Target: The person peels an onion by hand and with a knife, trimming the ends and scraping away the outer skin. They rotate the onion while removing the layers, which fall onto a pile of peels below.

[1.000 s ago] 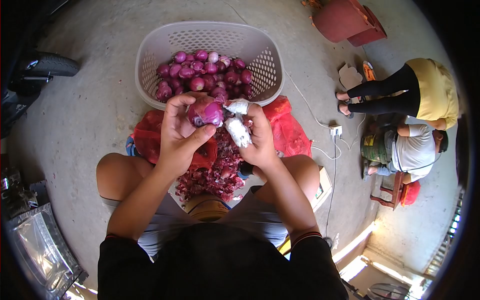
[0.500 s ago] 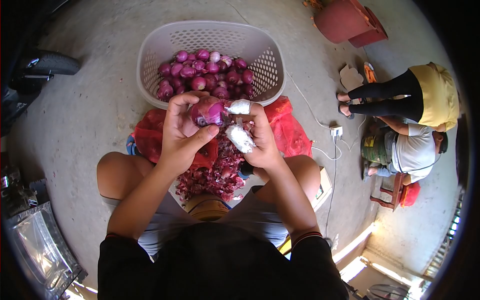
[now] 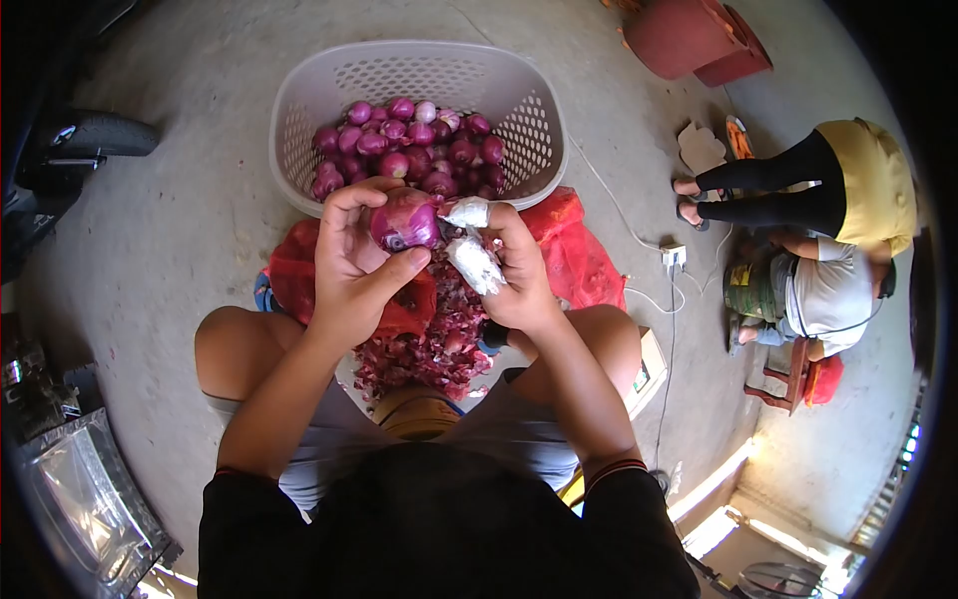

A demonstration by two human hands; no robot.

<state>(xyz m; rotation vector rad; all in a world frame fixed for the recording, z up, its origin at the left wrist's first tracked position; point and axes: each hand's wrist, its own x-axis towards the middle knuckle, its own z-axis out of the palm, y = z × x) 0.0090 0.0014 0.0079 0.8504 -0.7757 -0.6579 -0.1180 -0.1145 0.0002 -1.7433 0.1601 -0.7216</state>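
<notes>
A red onion (image 3: 407,220) is held in my left hand (image 3: 347,285), between the thumb below and the curled fingers above. My right hand (image 3: 524,285) is close against the onion's right side. White wrapping (image 3: 475,264) covers its thumb and index finger, which pinch together near dark purple bits that look like onion skin. More scraps show by its palm, partly hidden by the fingers. Beneath both hands, a heap of loose onion skins (image 3: 424,364) lies between my legs. Just beyond the hands stands a grey plastic basket (image 3: 419,58) holding many red onions (image 3: 394,140).
Red mesh sacks (image 3: 574,250) lie on either side of the skins. A white cord with an outlet box (image 3: 674,257) runs along the floor at right. Two people (image 3: 838,290) are farther right, near reddish tubs (image 3: 684,40). A wheel (image 3: 105,135) stands at left.
The onion and my left hand have shifted slightly left. The wrapped right fingertips have drawn slightly apart from the onion's face. A person at right has moved a little.
</notes>
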